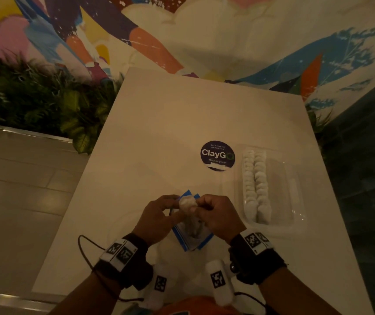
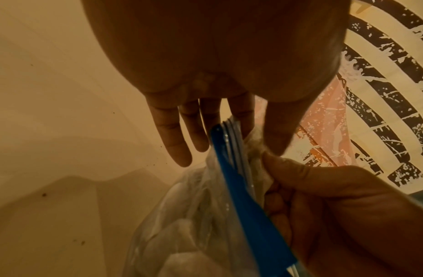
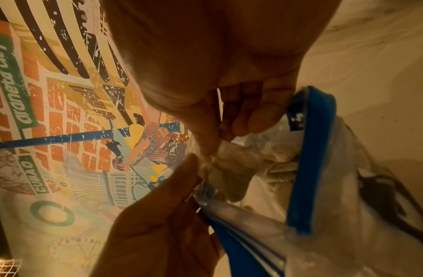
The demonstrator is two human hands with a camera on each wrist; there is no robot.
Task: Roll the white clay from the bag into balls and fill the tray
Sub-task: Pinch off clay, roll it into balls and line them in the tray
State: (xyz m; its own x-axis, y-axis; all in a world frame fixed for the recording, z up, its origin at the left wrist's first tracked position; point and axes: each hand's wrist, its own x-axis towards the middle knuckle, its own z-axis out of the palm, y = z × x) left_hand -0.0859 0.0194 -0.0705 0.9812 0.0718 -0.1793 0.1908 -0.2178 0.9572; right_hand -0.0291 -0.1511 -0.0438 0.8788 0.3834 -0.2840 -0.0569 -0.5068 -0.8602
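A clear zip bag [image 1: 193, 237] with a blue zip strip [image 2: 248, 206] is held up over the near part of the white table [image 1: 182, 114]. A lump of white clay [image 1: 187, 202] sticks out of its mouth. My left hand [image 1: 172, 208] pinches the bag's rim between thumb and forefinger, its other fingers straight. My right hand [image 1: 199, 206] pinches the clay [image 3: 231, 168] at the mouth with thumb and fingertips. More clay shows through the bag [image 3: 348, 206]. To the right lies a clear plastic tray [image 1: 295, 201] holding two rows of white balls [image 1: 255, 185] along its left side.
A round dark "ClayGo" sticker [image 1: 217, 155] is on the table beyond my hands. Green plants [image 1: 45, 105] stand off the table's left edge, above a tiled floor. A painted mural wall [image 1: 204, 30] rises behind the table.
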